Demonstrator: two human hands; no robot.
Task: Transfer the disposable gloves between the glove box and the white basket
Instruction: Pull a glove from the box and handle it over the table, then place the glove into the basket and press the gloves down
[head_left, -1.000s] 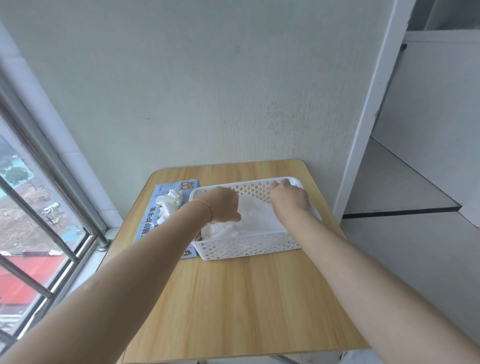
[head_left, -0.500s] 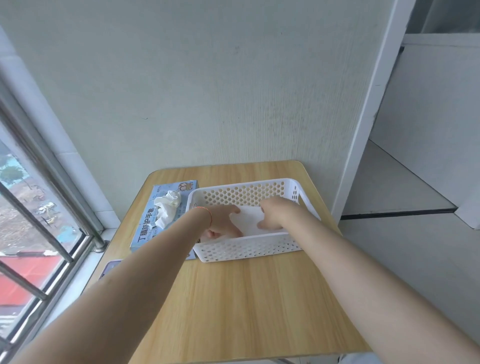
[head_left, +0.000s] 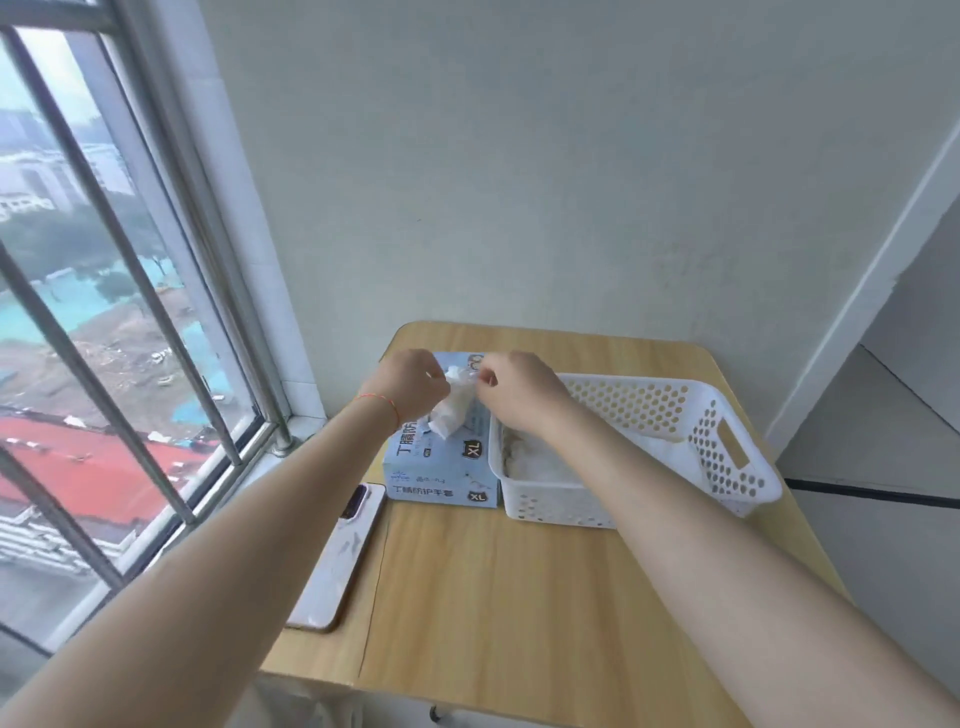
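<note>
a: we pinch a white glove (head_left: 451, 410) with our left hand (head_left: 410, 384) and right hand (head_left: 519, 392), above the glove box (head_left: 441, 467).

b: we see more gloves (head_left: 535, 457) in the white basket (head_left: 727, 467), just beside it on the table (head_left: 519, 597).

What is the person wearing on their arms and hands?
Both forearms are bare, with no sleeves in view, and neither hand wears a glove. The left hand has a thin orange-red string bracelet at the wrist. The right hand shows no jewellery.
</note>
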